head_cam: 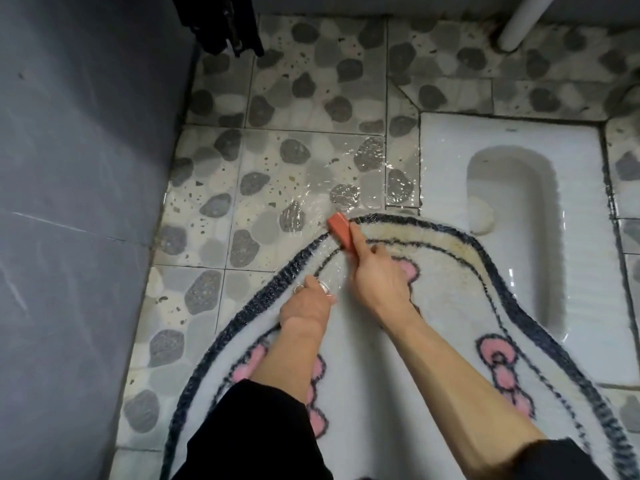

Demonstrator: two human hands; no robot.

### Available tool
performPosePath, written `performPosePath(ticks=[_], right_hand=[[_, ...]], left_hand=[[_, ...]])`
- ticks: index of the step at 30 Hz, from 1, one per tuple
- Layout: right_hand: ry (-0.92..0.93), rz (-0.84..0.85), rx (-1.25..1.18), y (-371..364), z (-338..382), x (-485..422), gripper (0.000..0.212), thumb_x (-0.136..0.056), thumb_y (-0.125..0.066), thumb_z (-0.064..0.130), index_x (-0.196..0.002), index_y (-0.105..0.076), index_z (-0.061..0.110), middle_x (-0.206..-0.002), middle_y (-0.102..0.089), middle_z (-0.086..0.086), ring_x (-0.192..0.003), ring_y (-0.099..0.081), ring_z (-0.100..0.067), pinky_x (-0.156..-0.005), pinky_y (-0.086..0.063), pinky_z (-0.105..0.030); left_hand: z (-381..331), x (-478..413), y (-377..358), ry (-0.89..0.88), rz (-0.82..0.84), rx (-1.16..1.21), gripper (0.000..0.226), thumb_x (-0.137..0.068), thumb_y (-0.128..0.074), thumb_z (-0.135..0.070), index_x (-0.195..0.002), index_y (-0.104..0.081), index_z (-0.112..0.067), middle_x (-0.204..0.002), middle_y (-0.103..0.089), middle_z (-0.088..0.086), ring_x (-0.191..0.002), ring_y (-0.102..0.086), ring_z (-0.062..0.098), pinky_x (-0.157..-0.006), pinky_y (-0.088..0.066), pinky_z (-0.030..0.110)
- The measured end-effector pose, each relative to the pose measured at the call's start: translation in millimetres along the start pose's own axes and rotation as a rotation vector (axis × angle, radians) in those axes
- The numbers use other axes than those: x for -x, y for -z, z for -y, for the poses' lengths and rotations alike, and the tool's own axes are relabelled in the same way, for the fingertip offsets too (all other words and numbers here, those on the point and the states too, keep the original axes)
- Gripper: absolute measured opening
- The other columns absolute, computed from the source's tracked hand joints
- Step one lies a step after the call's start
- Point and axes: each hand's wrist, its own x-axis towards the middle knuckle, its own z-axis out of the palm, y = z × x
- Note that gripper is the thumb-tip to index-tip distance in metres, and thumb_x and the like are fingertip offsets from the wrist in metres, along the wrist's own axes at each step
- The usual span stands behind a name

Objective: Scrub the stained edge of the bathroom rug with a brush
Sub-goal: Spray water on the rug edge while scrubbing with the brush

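A white bathroom rug [433, 306] with a dark border and pink shapes lies on the pebble-pattern floor. Its far edge [415, 233] is yellowish and stained. My right hand [377, 275] grips an orange-red brush [341, 228], forefinger stretched along its back, and the brush sits on the rug's far border. My left hand [308, 303], with rings on it, rests on the rug just left of the right hand, holding the pile down; its fingertips are hard to make out.
Water lies on the floor tiles [332, 174] just beyond the rug. A white squat toilet pan [519, 209] is set in the floor to the right, and the rug overlaps its rim. A grey wall [79, 202] runs along the left. A white pipe [523, 19] stands at the far right.
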Motion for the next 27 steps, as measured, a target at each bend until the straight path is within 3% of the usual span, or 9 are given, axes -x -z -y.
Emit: performPosePath(ticks=[3, 8, 11, 15, 17, 20, 22, 27], right_hand=[[-0.025, -0.018, -0.058, -0.7, 4.8, -3.5, 0.056, -0.107, -0.030, 0.042, -0.159, -0.007, 0.042, -0.096, -0.051, -0.009, -0.065, -0.049, -0.022, -0.060, -0.042, -0.034], [-0.050, 0.151, -0.005, -9.5, -27.7, 103.9, 0.055, -0.104, -0.026, 0.048, -0.156, -0.006, 0.049, -0.108, -0.052, -0.006, -0.087, -0.059, -0.032, -0.073, -0.051, -0.041], [-0.066, 0.095, 0.033, -16.0, -6.9, 53.6, 0.056, -0.107, -0.028, 0.043, -0.157, -0.004, 0.047, -0.106, -0.052, -0.011, -0.076, -0.055, -0.029, -0.070, -0.052, -0.040], [-0.034, -0.002, -0.040, -15.1, 45.5, -8.7, 0.063, -0.105, -0.038, 0.036, -0.160, -0.006, 0.037, -0.092, -0.052, -0.010, -0.062, -0.052, -0.021, -0.056, -0.045, -0.030], [-0.043, 0.041, -0.027, -8.6, 35.8, 13.5, 0.060, -0.107, -0.033, 0.040, -0.159, -0.005, 0.039, -0.090, -0.047, -0.008, -0.060, -0.049, -0.018, -0.053, -0.040, -0.029], [-0.114, 0.135, -0.001, -10.4, -4.8, 91.4, 0.055, -0.107, -0.027, 0.043, -0.156, -0.002, 0.049, -0.105, -0.049, -0.008, -0.075, -0.054, -0.028, -0.067, -0.049, -0.038], [-0.120, 0.168, 0.025, -20.8, -23.6, 117.5, 0.056, -0.106, -0.026, 0.045, -0.155, 0.001, 0.051, -0.113, -0.050, -0.008, -0.079, -0.057, -0.029, -0.069, -0.051, -0.040], [-0.018, 0.073, 0.041, -8.9, -13.7, 26.3, 0.055, -0.104, -0.034, 0.045, -0.155, -0.011, 0.049, -0.117, -0.055, -0.016, -0.082, -0.062, -0.033, -0.070, -0.052, -0.042]], left_hand=[[2.3, -3.3, 3.5, -0.008, 0.008, -0.017, 0.051, -0.106, -0.042, -0.042, -0.138, -0.030, -0.005, -0.136, -0.055, 0.018, -0.123, -0.056, 0.034, -0.096, -0.046, 0.042], [6.3, 0.9, 4.2, -0.087, -0.018, -0.072, 0.040, -0.108, -0.039, -0.034, -0.134, -0.033, -0.004, -0.130, -0.061, 0.017, -0.118, -0.060, 0.032, -0.092, -0.048, 0.040], [8.4, 1.5, -0.7, -0.087, -0.034, -0.116, 0.043, -0.108, -0.038, -0.036, -0.136, -0.031, -0.004, -0.132, -0.059, 0.016, -0.119, -0.061, 0.030, -0.093, -0.049, 0.041], [11.8, 2.2, 2.3, -0.109, -0.056, -0.127, 0.030, -0.106, -0.028, -0.011, -0.135, -0.035, -0.008, -0.134, -0.056, 0.014, -0.120, -0.061, 0.031, -0.092, -0.048, 0.039], [13.2, 4.2, 3.6, -0.136, -0.042, -0.113, 0.029, -0.107, -0.030, -0.017, -0.134, -0.035, -0.007, -0.133, -0.057, 0.015, -0.119, -0.061, 0.031, -0.092, -0.048, 0.040], [14.6, 3.5, 3.1, -0.131, -0.032, -0.084, 0.042, -0.107, -0.036, -0.041, -0.132, -0.035, -0.006, -0.131, -0.059, 0.015, -0.118, -0.062, 0.031, -0.091, -0.049, 0.041], [14.2, 4.2, -3.0, -0.149, -0.007, -0.091, 0.047, -0.106, -0.038, -0.046, -0.130, -0.036, -0.005, -0.129, -0.061, 0.015, -0.117, -0.062, 0.031, -0.090, -0.048, 0.041], [19.8, -7.5, 14.5, -0.165, 0.036, -0.130, 0.064, -0.105, -0.037, -0.050, -0.147, -0.033, -0.002, -0.137, -0.058, 0.016, -0.125, -0.056, 0.033, -0.099, -0.046, 0.041]])
